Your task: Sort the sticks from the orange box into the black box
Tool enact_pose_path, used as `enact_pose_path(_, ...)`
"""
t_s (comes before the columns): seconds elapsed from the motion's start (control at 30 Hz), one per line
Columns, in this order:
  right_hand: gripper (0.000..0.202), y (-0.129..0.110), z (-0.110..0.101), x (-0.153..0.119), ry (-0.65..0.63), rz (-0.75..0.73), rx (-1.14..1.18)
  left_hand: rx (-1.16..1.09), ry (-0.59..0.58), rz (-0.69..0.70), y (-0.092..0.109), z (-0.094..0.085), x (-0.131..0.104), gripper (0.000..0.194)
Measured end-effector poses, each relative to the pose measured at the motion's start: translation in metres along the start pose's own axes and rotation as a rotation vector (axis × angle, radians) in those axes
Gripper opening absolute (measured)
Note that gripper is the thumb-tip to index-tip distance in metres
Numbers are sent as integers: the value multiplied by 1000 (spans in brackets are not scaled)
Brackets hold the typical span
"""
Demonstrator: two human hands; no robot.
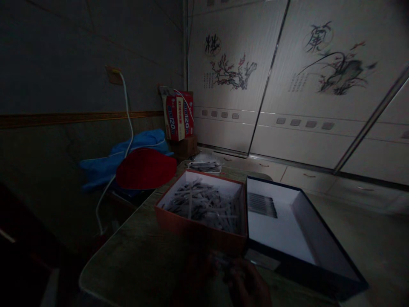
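Observation:
At the table's near side my right hand [247,279] has its fingers curled together around something small, partly pale and partly dark, that is too dim to name. To its left my left hand [196,270] is a dark blur whose fingers I cannot make out. Just beyond both hands stands an orange open box [201,226], filled with a loose heap of thin pale and dark sticks [204,202], perhaps pen parts. Against its right side sits a dark blue box [306,268] with a white inside, where a neat row of slim dark sticks [262,205] lies at the far left.
A clear plastic bag [206,163] with more thin pieces lies behind the orange box on the table [128,260]. Left of the table are a red round item [146,168], blue cloth [143,140] and a white cable [128,106]. A red carton [179,115] stands near the wardrobe doors [230,100].

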State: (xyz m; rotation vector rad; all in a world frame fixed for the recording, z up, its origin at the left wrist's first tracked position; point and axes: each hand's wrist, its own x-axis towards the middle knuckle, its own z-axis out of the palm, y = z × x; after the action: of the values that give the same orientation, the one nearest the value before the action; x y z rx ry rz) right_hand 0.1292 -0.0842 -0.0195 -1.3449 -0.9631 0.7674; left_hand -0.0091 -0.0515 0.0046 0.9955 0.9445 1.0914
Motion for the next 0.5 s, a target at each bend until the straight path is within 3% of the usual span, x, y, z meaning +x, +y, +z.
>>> enact_pose_path(0.33,38,14,-1,2,-16,42,5,-28,134,-26,-21,-4,13,38)
enact_pose_path(0.5,38,15,-1,2,-19,44,-10,21,146,-36,-24,-7,11,36)
